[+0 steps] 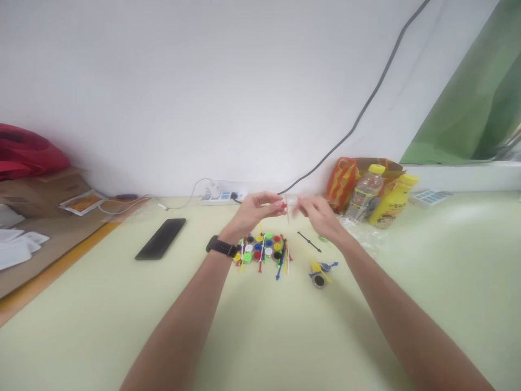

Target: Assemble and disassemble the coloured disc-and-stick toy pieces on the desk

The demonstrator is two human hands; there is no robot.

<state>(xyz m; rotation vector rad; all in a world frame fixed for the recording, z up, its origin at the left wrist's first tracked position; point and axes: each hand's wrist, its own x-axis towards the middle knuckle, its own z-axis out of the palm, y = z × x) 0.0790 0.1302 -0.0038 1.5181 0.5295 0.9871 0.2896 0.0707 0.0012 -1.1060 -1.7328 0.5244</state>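
Note:
Above the back of the table, my left hand, with a black watch on its wrist, pinches a small red plastic part. A thin reddish arrow strip stands upright at that part, blurred. Just to the right is my right hand, its fingertips smeared by motion, so whether they hold anything is unclear. Below the hands lies a cluster of round coloured discs with arrow-shaped pointers on and around them. A black arrow pointer lies alone to the right. Nearer me sits a smaller group of discs with blue and yellow pointers.
A black phone lies to the left. Along the wall are a power strip and a grey cable. Two bottles with yellow caps and a red-yellow bag stand at the right. Cardboard is at far left.

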